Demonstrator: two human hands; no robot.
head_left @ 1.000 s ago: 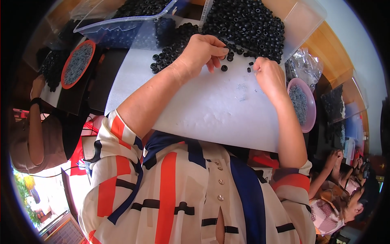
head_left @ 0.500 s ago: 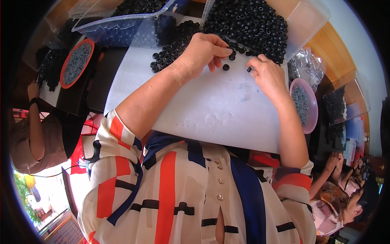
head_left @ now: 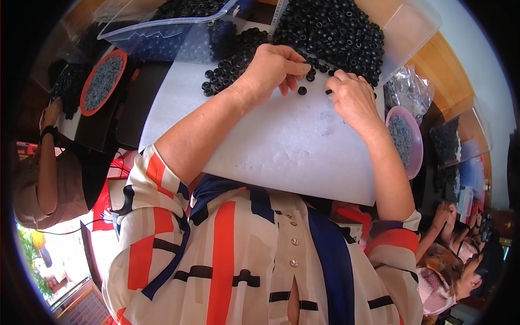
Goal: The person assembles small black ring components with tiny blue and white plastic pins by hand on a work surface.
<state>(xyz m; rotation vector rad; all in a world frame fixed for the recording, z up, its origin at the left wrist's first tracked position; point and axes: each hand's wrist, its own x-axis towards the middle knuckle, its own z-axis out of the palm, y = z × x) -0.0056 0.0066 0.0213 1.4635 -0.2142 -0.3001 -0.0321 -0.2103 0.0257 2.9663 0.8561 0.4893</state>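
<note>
Over the white board (head_left: 260, 154), my left hand (head_left: 275, 71) is closed in a pinch at the near edge of the black ring-shaped parts; what its fingertips hold, if anything, is too small to make out. A loose black ring part (head_left: 302, 90) lies just under those fingertips, with another (head_left: 310, 77) beside it. My right hand (head_left: 353, 98) is curled at the right, its thumb and finger closed on a small black part (head_left: 329, 92). Tiny clear pieces (head_left: 325, 116) are scattered on the board left of my right wrist.
A clear bin (head_left: 414, 32) spills black parts at the far side; a second clear bin (head_left: 162, 24) stands far left. Right of the board are a pink bowl (head_left: 416, 157) of small grey pieces and crumpled plastic (head_left: 414, 89). An orange bowl (head_left: 83, 97) and other people's arms flank me.
My right hand has moved slightly up and left, toward the black parts, and its fingers have curled more. My left hand has barely moved.
</note>
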